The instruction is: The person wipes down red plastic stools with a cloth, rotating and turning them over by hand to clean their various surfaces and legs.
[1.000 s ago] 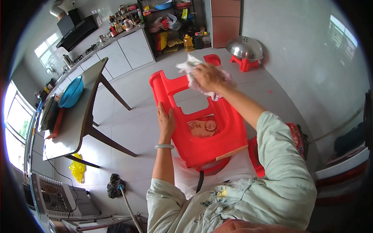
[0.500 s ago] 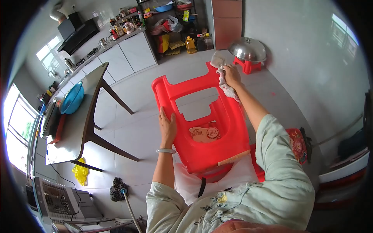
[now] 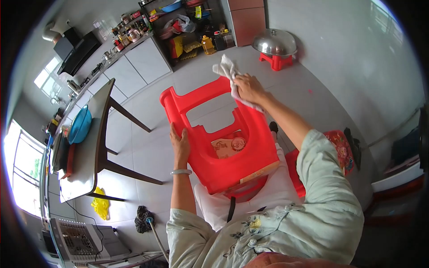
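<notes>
A red plastic stool (image 3: 261,143) lies tilted on its side across my lap, its legs pointing away from me. My left hand (image 3: 180,145) grips the stool's left edge, thumb on the near face and the other fingers partly hidden behind the side. Bunched in my right hand (image 3: 250,89) is a whitish cloth (image 3: 228,69), pressed at the far right leg of the stool. One end of the cloth sticks up past that leg, and the rest trails along the stool's right edge. Through the stool's opening a printed tan label (image 3: 222,146) shows.
A table (image 3: 100,134) with a blue basin (image 3: 80,125) stands at left. A mop (image 3: 144,219) and a yellow bag (image 3: 100,203) are on the floor. Ahead, a metal lid (image 3: 275,42) tops a small red stool (image 3: 276,62). Something floral-patterned (image 3: 339,149) sits at my right.
My right hand and the cloth have shifted around the stool's far right leg, and the cloth's free end now stands up higher. The whole view has turned slightly; my left hand keeps its hold.
</notes>
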Available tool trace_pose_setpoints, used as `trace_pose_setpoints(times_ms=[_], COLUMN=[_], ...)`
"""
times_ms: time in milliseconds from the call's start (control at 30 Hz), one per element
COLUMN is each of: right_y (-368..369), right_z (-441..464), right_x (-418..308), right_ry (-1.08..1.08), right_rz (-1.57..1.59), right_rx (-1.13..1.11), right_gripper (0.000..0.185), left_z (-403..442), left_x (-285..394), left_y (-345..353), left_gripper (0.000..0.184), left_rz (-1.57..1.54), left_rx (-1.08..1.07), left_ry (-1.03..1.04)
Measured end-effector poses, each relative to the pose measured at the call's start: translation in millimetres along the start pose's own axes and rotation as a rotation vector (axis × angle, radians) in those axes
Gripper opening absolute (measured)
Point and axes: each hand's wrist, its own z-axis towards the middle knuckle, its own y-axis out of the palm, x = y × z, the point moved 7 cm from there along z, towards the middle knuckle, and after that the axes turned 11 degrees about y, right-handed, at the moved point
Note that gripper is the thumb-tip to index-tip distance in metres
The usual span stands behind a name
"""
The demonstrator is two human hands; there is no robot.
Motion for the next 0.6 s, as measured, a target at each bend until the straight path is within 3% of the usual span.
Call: trace_pose_setpoints(times_ms=[67, 100, 167, 333, 500, 600], right_y=[-30.4, -42.4, -66.1, -97.8, -96.0, -68.0], right_z=[-50.8, -81.3, -130.9, -230.5, -200.1, -137.0], right_x=[-19.5, -28.4, -51.5, -86.3, -69.5, -32.5], right_ry=[-0.067, -0.174, -0.156, -0.174, -0.143, 0.002], right_rz=[0.053, 0.123, 0.183, 0.215, 0.283, 0.384], right_rx=[0.06, 0.222, 0.088, 0.143, 0.154, 0.19], right_gripper=[0.018, 0.019, 0.022, 0.026, 0.024, 0.024], left_z=[-0.2, 0.0, 0.9, -0.6, 0.1, -0.5], left_x=[4.4, 5.8, 5.5, 3.4, 0.0, 9.6], left_y=[1.2, 1.1, 1.0, 1.5, 0.9, -0.2], left_gripper=[0.062, 0.062, 0.062, 0.063, 0.061, 0.061], left_rz=[-0.017, -0.03, -0.03, -0.063, -0.019, 0.054], left_rx=[-0.003, 0.003, -0.007, -0.024, -0.048, -0.061], left_ry=[0.009, 0.011, 0.018, 0.009, 0.011, 0.043])
